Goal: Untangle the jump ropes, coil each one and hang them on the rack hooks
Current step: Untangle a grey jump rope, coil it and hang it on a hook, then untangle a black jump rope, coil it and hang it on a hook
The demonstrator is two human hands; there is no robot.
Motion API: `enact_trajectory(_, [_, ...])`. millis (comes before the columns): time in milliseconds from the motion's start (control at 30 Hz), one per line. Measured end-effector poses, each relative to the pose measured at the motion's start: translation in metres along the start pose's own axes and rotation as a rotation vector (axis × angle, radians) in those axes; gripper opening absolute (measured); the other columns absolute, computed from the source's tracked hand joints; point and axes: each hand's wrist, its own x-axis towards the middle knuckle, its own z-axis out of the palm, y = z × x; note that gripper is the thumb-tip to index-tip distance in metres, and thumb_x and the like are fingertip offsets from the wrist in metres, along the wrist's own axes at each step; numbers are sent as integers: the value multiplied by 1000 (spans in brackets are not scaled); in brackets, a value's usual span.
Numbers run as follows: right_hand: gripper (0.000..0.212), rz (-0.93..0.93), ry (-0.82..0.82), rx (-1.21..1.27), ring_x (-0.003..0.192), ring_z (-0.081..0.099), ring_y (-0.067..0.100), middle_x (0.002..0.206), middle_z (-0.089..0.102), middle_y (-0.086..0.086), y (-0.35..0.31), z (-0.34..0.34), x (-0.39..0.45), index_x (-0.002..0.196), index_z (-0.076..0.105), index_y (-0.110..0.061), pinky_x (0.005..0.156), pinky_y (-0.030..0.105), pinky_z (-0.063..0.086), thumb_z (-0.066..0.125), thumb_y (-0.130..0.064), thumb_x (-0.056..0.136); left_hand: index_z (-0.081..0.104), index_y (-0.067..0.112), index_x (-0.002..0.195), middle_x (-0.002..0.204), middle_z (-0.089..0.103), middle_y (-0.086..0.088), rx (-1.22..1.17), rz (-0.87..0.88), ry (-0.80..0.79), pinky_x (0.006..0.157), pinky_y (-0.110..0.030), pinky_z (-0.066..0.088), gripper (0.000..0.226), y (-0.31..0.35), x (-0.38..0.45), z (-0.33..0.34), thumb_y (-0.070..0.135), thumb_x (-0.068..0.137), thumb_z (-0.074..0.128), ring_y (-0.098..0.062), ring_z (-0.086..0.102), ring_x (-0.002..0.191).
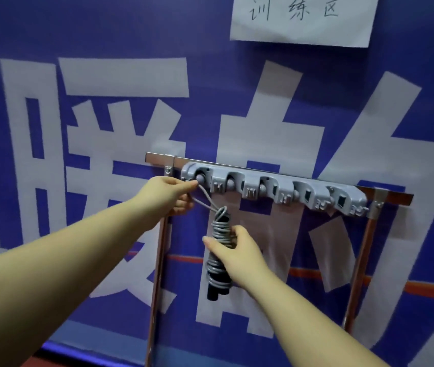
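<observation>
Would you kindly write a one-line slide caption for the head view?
Left hand pinches the rope loop at the grey hook rack while right hand holds the coiled jump rope.

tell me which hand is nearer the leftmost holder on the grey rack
Left. The left hand pinches the rope loop right at the leftmost holder; the right hand grips the coiled jump rope well below it.

The scene is being lit evenly and fairly dimly, with a cool bluish cast being thrown over everything. Hardly any shadows are being cast on the banner. Straight lines are being bent toward the edges, and the forearms are being stretched and softened near the bottom corners.
</observation>
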Motion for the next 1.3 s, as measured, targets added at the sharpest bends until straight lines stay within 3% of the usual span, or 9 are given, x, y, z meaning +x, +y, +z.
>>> enact_trajectory(233, [43,-6,41,-25,73,58,5,87,61,-8,0,36,79,102,51,-16,64,24,45,74,-40,75,64,4,81,71,61,-11,-45,23,191,48,-15,51,17,-15,73,-19,19,85,70,-13,57,51])
enact_trajectory(467, [48,0,48,-41,88,61,17,100,62,0,19,55,120,104,49,-14,71,28,45,75,-41,74,58,7,76,57,50,-3,-278,-83,187,42,-12,46,19,-43,105,-17,19,88,66,-4,50,36])
enact_trajectory(600, [47,5,25,-73,90,61,16,97,61,-5,41,67,122,105,48,-18,74,30,46,74,-41,74,61,9,85,67,61,-2,-343,-103,135,53,-16,53,11,-63,105,-19,19,88,65,-10,59,59])
enact_trajectory(700, [55,11,-36,-69,92,62,16,96,61,-9,54,72,120,120,45,-23,82,38,53,74,-37,75,60,10,87,76,61,-5,-356,-111,186,54,-17,54,6,-77,92,-18,12,92,58,-14,60,66])
enact_trajectory(800, [64,25,-111,-91,95,60,14,103,58,-8,58,69,107,134,37,-27,73,25,49,71,-33,80,60,12,84,71,59,-3,-333,-81,254,49,-17,48,8,-97,64,-12,10,92,57,-11,55,56])
enact_trajectory(933, [59,64,-128,-88,92,59,10,107,59,-7,78,64,78,130,39,-32,64,20,45,71,-34,80,60,10,81,64,62,-1,-291,-37,220,47,-17,45,11,-136,16,4,6,91,56,-5,53,47])
enact_trajectory(1033, [52,148,-144,-62,95,60,13,103,60,-7,124,67,46,125,41,-31,64,24,49,68,-25,81,60,9,80,68,66,-2,-236,-121,129,50,-17,48,12,-183,-25,28,4,90,56,-6,58,53])
enact_trajectory(1133, [52,263,-131,-56,94,64,19,106,63,-1,187,74,8,125,44,-24,78,35,52,67,-16,80,62,11,82,78,67,-5,-207,-280,87,56,-19,49,11,-241,-62,52,5,90,57,-8,60,59])
enact_trajectory(1300, [45,485,-98,50,88,63,18,100,63,2,291,87,-65,117,47,-25,77,28,50,71,-15,80,62,12,86,77,64,-2,-217,-571,30,60,-19,46,11,-334,-122,78,5,91,55,-11,58,66])
